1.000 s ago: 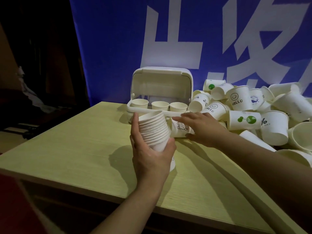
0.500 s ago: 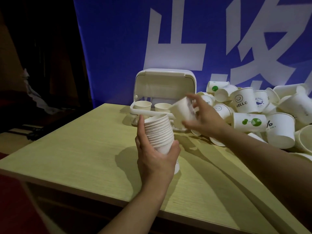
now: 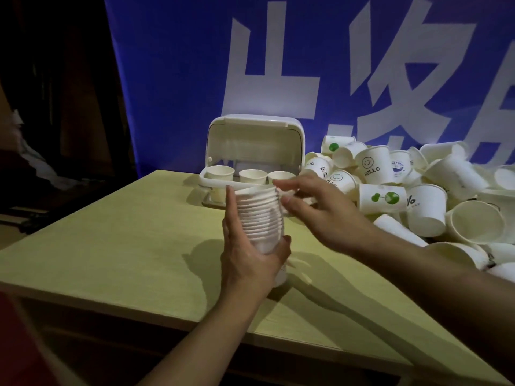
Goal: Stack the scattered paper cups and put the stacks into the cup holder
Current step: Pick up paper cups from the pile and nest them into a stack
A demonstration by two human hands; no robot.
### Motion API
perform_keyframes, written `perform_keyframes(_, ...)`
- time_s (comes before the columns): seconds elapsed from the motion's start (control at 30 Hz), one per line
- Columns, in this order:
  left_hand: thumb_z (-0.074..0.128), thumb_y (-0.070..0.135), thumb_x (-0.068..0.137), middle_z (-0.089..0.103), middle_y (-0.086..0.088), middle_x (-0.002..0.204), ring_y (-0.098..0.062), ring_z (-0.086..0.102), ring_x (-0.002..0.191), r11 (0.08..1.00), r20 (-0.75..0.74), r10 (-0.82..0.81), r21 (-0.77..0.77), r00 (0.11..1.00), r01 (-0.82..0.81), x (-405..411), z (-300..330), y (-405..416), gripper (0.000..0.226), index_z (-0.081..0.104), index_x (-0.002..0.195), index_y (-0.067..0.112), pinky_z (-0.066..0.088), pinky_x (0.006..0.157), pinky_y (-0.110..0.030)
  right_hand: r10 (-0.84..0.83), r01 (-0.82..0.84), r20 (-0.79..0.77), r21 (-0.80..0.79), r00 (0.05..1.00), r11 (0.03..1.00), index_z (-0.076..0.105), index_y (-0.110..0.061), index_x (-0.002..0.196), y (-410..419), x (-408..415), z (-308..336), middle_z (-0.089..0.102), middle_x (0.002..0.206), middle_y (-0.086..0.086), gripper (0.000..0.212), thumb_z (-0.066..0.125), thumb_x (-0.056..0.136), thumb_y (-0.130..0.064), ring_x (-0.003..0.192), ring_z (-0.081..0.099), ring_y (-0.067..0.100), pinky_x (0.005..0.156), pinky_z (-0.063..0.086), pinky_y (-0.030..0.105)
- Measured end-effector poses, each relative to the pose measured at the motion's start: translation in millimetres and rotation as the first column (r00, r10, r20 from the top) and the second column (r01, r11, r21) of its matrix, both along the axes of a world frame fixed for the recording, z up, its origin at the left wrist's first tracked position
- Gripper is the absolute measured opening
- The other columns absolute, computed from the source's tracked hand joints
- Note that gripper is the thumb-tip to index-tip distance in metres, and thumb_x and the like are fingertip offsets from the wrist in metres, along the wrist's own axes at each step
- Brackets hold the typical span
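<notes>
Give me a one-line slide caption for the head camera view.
Left hand grips a stack of paper cups while the right hand touches its top, cup holder open behind.

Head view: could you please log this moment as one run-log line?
left hand: holds cup stack | right hand: open, fingers at stack top | cup holder: lid open, cups inside | loose cups: piled right

A pale yellow-green wooden table (image 3: 117, 246) fills the lower middle. Behind it, from twelve to three o'clock, hangs a blue fabric banner (image 3: 172, 79) bearing large white characters (image 3: 273, 76). Nine o'clock is dark.
</notes>
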State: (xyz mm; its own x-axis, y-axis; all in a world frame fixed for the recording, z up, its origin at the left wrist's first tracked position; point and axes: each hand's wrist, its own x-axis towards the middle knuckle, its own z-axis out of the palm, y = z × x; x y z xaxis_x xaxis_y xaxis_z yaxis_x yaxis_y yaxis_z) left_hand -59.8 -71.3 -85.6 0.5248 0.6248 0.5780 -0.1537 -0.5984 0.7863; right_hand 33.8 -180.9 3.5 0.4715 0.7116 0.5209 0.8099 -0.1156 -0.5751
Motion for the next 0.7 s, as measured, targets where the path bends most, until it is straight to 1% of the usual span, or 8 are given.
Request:
perform_keyframes(0.1, 0.086, 0.03, 0.075, 0.022, 0.008, 0.161, -0.008, 0.036, 0.132, 1.0, 0.001, -0.013, 0.024, 1.0, 0.013, -2.8, 1.6, -0.7, 0.127, -0.018, 0.133, 0.075, 0.046, 0.098, -0.035, -0.003, 0.005, 0.041, -0.071, 0.999, 0.997, 0.053, -0.04, 0.137, -16.3, -0.2, -5.3, 0.055, 0.121, -0.014, 0.043, 0.059, 0.095, -0.033, 0.103, 0.056, -0.001, 0.085, 0.048, 0.02)
perform_keyframes(0.2, 0.088, 0.028, 0.071, 0.028, 0.013, 0.157, -0.012, 0.043, 0.132, 0.997, 0.001, -0.053, 0.051, 0.999, 0.053, 0.0, 1.2, -3.0, 0.123, -0.005, 0.135, 0.076, 0.051, 0.1, -0.043, -0.028, 0.049, 0.146, -0.146, 0.989, 0.988, 0.053, -0.041, 0.136, -37.1, 12.9, 5.1, 0.053, 0.125, -0.011, 0.046, 0.064, 0.092, -0.033, 0.106, 0.054, 0.001, 0.086, 0.046, 0.021)
perform_keyframes(0.3, 0.089, 0.03, 0.068, 0.034, 0.015, 0.153, -0.013, 0.048, 0.127, 0.979, -0.035, -0.175, 0.101, 0.984, 0.178, 8.8, 4.7, -10.7, 0.119, 0.001, 0.133, 0.077, 0.049, 0.098, -0.035, -0.133, 0.244, 0.37, -0.272, 0.92, 0.931, 0.049, -0.042, 0.138, -67.7, 42.1, 12.1, 0.049, 0.135, -0.009, 0.054, 0.068, 0.089, -0.031, 0.117, 0.049, 0.007, 0.092, 0.043, 0.023)
perform_keyframes(0.37, 0.088, 0.032, 0.069, 0.037, 0.013, 0.15, -0.015, 0.051, 0.124, 0.959, -0.094, -0.261, 0.09, 0.961, 0.269, 16.4, 12.6, -12.2, 0.114, 0.005, 0.134, 0.075, 0.052, 0.097, -0.041, -0.165, 0.4, 0.533, -0.36, 0.83, 0.843, 0.044, -0.044, 0.141, -81.4, 62.0, 16.2, 0.044, 0.145, -0.005, 0.061, 0.07, 0.088, -0.031, 0.127, 0.045, 0.015, 0.101, 0.044, 0.033)
perform_keyframes(0.43, 0.088, 0.034, 0.07, 0.041, 0.013, 0.145, -0.015, 0.055, 0.119, 0.93, -0.108, -0.345, 0.092, 0.932, 0.355, 31.1, 22.1, -18.2, 0.109, 0.01, 0.135, 0.072, 0.055, 0.093, -0.042, -0.184, 0.54, 0.648, -0.407, 0.74, 0.737, 0.038, -0.044, 0.145, -95.8, 83.0, 18.3, 0.04, 0.15, -0.003, 0.066, 0.069, 0.089, -0.032, 0.132, 0.042, 0.02, 0.104, 0.044, 0.038)
perform_keyframes(0.5, 0.087, 0.037, 0.07, 0.042, 0.013, 0.143, -0.014, 0.057, 0.116, 0.91, -0.119, -0.382, 0.126, 0.916, 0.396, 47.2, 27.1, -21.6, 0.104, 0.013, 0.137, 0.068, 0.055, 0.089, -0.037, -0.2, 0.607, 0.691, -0.416, 0.695, 0.677, 0.032, -0.044, 0.148, -104.6, 101.5, 17.3, 0.039, 0.152, -0.002, 0.071, 0.069, 0.088, -0.035, 0.134, 0.04, 0.022, 0.104, 0.044, 0.04)
perform_keyframes(0.6, 0.086, 0.043, 0.068, 0.044, 0.011, 0.144, -0.012, 0.056, 0.119, 0.896, -0.104, -0.397, 0.171, 0.912, 0.41, 63.8, 21.3, -26.2, 0.102, 0.017, 0.142, 0.061, 0.055, 0.091, -0.037, -0.215, 0.646, 0.704, -0.429, 0.677, 0.631, 0.027, -0.046, 0.149, -110.7, 123.9, 16.1, 0.037, 0.153, -0.002, 0.075, 0.07, 0.087, -0.039, 0.136, 0.038, 0.024, 0.105, 0.043, 0.042)
perform_keyframes(0.7, 0.078, 0.052, 0.064, 0.05, 0.012, 0.142, -0.007, 0.058, 0.117, 0.902, -0.017, -0.418, 0.11, 0.908, 0.417, 70.7, 12.2, -23.8, 0.1, 0.02, 0.145, 0.059, 0.057, 0.091, -0.035, -0.157, 0.636, 0.719, -0.463, 0.677, 0.618, 0.023, -0.049, 0.149, -106.0, 136.7, 16.7, 0.035, 0.154, -0.004, 0.079, 0.07, 0.086, -0.042, 0.138, 0.036, 0.024, 0.107, 0.039, 0.042)
